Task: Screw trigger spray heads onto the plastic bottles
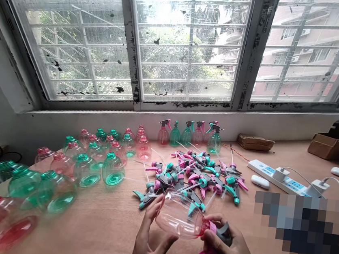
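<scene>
A clear pink spray bottle [179, 216] lies tilted on its side between my hands, above the front of the table. My left hand [152, 239] cups its rounded base end, thumb below and fingers behind. At the neck, my right hand [226, 247] is closed round the pink-and-grey trigger sprayer head [223, 233], which sits at the bottle's mouth. Part of that head is hidden by my fingers. Just beyond the bottle spreads a pile of loose trigger sprayer heads [195, 170] in grey, pink and teal, with thin dip tubes sticking out.
Several open pink and green bottles [114, 169] stand on the left of the wooden table [103, 225]. Finished-looking spray bottles [214, 140] line the window wall. At right are a power strip [286, 179], a white case [260, 182], cardboard boxes [255, 143] and a blurred-out patch.
</scene>
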The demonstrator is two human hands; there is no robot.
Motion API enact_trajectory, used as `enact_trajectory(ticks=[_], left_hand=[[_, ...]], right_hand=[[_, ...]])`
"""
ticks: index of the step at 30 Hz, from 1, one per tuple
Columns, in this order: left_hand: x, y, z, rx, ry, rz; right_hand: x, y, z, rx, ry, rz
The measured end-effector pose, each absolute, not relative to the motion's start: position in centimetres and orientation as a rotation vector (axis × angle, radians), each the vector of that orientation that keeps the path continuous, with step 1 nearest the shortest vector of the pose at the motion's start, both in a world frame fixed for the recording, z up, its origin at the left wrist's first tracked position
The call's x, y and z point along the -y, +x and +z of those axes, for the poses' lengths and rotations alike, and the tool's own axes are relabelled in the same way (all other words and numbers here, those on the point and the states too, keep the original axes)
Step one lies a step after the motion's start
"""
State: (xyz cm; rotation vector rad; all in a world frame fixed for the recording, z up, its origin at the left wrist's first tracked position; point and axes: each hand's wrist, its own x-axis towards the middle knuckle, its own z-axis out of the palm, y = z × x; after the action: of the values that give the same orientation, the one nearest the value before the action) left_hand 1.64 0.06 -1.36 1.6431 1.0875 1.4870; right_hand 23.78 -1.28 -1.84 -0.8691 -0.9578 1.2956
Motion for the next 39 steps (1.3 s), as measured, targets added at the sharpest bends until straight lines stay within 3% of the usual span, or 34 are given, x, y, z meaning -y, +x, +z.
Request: enact_trajectory(ticks=[39], left_hand=[[0.01,2.17,-1.45,-1.090,1.664,1.501]], right_hand=[[1.48,23.87,-1.31,0.915,-0.895,1.324]])
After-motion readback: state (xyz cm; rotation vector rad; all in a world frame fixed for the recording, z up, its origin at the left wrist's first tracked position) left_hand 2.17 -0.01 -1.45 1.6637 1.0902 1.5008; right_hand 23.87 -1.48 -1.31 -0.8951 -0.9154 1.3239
